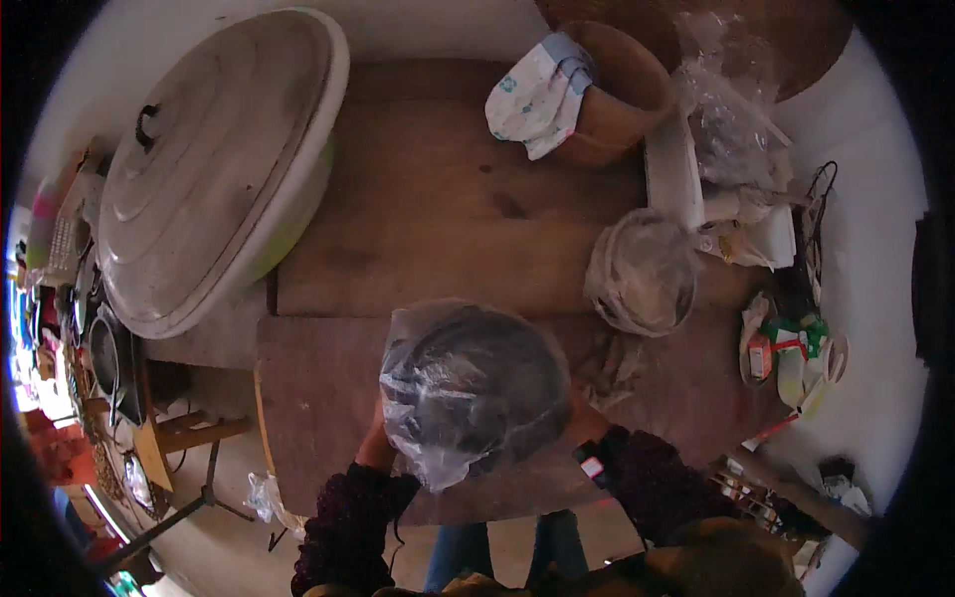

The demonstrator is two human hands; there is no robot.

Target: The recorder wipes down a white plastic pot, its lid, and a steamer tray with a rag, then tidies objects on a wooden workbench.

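A dark round vessel covered in a clear plastic bag is between my two hands at the table's near edge. The wrinkled plastic blurs what is inside, so I cannot tell its exact kind. My left hand grips its left side, and most of the fingers are hidden behind the plastic. On the opposite side my right hand holds it, with the fingertips hidden too. A band with a dark and red-white piece circles my right wrist. Beneath lies the brown wooden table.
A big white basin with a lid stands at the far left. Toward the back right are a brown pot with a patterned cloth over its rim, a plastic-wrapped bowl and a white box. Small packets lie at the right.
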